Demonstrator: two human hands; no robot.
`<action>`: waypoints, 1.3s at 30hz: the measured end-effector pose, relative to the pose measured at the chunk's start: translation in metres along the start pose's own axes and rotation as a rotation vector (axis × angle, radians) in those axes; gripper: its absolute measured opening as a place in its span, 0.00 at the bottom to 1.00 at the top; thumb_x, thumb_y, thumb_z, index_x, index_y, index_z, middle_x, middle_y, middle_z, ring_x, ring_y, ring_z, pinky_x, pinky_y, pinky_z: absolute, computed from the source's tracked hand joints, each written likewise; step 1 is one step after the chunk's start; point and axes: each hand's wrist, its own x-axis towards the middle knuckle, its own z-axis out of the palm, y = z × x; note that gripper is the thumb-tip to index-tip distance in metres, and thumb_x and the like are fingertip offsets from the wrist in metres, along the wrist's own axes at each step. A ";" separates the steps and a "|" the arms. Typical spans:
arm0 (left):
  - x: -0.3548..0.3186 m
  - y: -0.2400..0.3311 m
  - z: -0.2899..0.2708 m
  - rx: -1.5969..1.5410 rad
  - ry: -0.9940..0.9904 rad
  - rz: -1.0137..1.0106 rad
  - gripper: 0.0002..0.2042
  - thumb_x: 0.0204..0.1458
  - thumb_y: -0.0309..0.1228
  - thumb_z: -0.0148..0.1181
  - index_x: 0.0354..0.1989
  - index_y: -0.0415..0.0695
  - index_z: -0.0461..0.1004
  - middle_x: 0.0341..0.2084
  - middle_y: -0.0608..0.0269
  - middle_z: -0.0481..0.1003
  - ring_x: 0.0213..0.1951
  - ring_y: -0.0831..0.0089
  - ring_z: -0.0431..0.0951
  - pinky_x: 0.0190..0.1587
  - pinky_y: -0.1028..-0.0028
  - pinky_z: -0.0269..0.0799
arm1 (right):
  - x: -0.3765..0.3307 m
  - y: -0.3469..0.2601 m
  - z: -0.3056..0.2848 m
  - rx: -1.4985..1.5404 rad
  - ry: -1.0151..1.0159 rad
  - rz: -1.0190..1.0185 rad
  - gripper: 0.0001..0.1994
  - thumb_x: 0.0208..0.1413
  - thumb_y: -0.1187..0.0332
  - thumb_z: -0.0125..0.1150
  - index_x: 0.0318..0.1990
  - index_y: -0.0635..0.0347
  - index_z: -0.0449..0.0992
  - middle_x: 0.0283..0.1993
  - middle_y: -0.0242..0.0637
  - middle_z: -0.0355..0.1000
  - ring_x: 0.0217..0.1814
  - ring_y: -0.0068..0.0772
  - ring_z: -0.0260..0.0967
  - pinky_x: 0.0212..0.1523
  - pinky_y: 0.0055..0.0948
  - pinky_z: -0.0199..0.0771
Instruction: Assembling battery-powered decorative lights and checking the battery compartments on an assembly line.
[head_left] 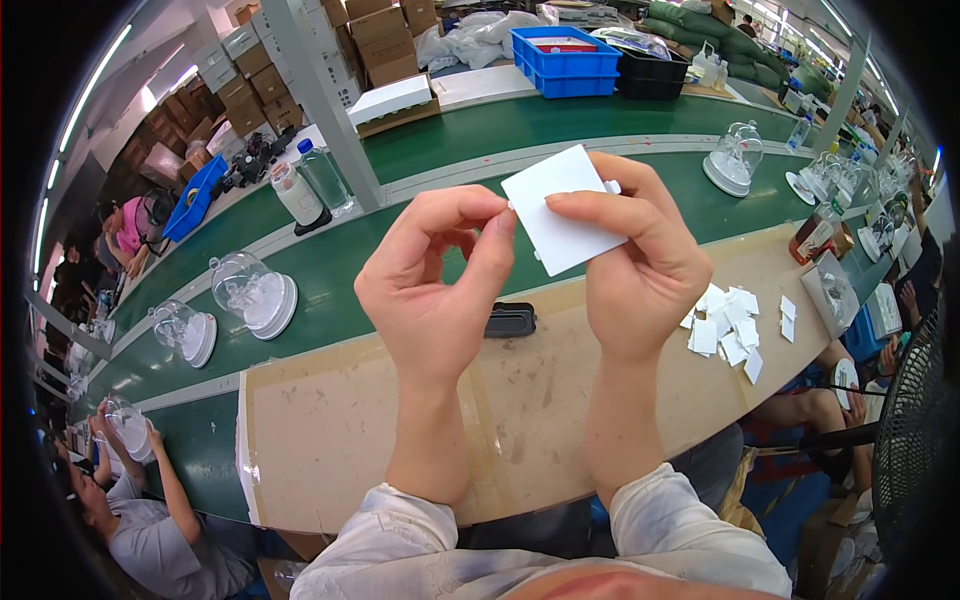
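A thin white square plate [563,225], plastic by its look, is held up over the table with small tabs along its edges. My right hand [640,250] grips it, thumb across the face and fingers behind. At the plate's left edge, my left hand [440,270] pinches a small white tab between thumb and forefinger; its other fingers are curled. To the right on the brown table covering lies a loose pile of similar white pieces [735,325]. A small black tray [511,320] sits on the table behind my hands, partly covered by them.
Beyond the brown board [330,430] runs a green conveyor belt [440,140] carrying clear domes on white bases [257,295]. Blue crates [566,65] and bottles [322,175] stand farther back. A co-worker [170,530] handles a dome at left; a black fan [915,440] stands at right.
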 end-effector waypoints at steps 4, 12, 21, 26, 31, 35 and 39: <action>-0.001 -0.003 0.001 -0.017 -0.003 0.011 0.05 0.48 0.17 0.64 0.33 0.36 0.78 0.31 0.64 0.78 0.31 0.82 0.74 0.32 0.83 0.68 | 0.000 0.002 0.000 -0.003 -0.001 -0.017 0.24 0.30 0.90 0.43 0.32 0.63 0.83 0.39 0.44 0.77 0.38 0.30 0.74 0.38 0.22 0.73; -0.002 -0.002 0.003 -0.014 0.014 -0.003 0.05 0.48 0.18 0.65 0.33 0.36 0.78 0.31 0.64 0.79 0.31 0.82 0.74 0.32 0.83 0.69 | -0.003 0.003 0.002 -0.003 0.048 0.029 0.21 0.36 0.91 0.45 0.32 0.63 0.83 0.39 0.43 0.76 0.38 0.29 0.73 0.38 0.22 0.73; -0.001 -0.002 0.002 -0.018 0.016 -0.012 0.04 0.49 0.19 0.65 0.33 0.37 0.78 0.31 0.65 0.78 0.30 0.83 0.74 0.32 0.83 0.68 | -0.003 0.002 0.004 0.026 0.044 0.019 0.22 0.35 0.91 0.44 0.32 0.63 0.83 0.40 0.44 0.76 0.38 0.29 0.73 0.38 0.22 0.74; -0.001 -0.001 -0.003 -0.035 0.024 0.001 0.04 0.49 0.18 0.64 0.33 0.37 0.78 0.30 0.65 0.78 0.30 0.82 0.74 0.32 0.83 0.68 | -0.007 0.002 0.011 0.023 0.052 0.012 0.23 0.34 0.92 0.45 0.32 0.63 0.83 0.40 0.44 0.76 0.39 0.29 0.73 0.38 0.22 0.74; -0.001 -0.003 0.001 -0.064 0.025 -0.018 0.05 0.49 0.17 0.63 0.34 0.36 0.78 0.31 0.65 0.78 0.31 0.82 0.74 0.34 0.83 0.69 | -0.006 0.000 0.006 -0.027 0.026 0.003 0.22 0.34 0.92 0.45 0.32 0.63 0.83 0.41 0.44 0.76 0.39 0.30 0.74 0.39 0.23 0.74; -0.001 -0.003 0.001 0.040 0.049 0.001 0.05 0.49 0.15 0.61 0.35 0.34 0.77 0.32 0.64 0.77 0.34 0.80 0.75 0.40 0.81 0.71 | -0.007 0.002 -0.001 0.098 -0.046 0.110 0.18 0.38 0.92 0.50 0.33 0.66 0.82 0.44 0.45 0.76 0.44 0.32 0.75 0.43 0.26 0.76; -0.001 -0.005 -0.009 0.073 0.082 -0.018 0.06 0.53 0.16 0.60 0.39 0.34 0.77 0.35 0.64 0.77 0.37 0.80 0.76 0.42 0.81 0.72 | -0.005 0.003 0.007 0.038 -0.050 0.066 0.15 0.39 0.89 0.55 0.31 0.63 0.82 0.41 0.45 0.77 0.39 0.31 0.76 0.39 0.25 0.75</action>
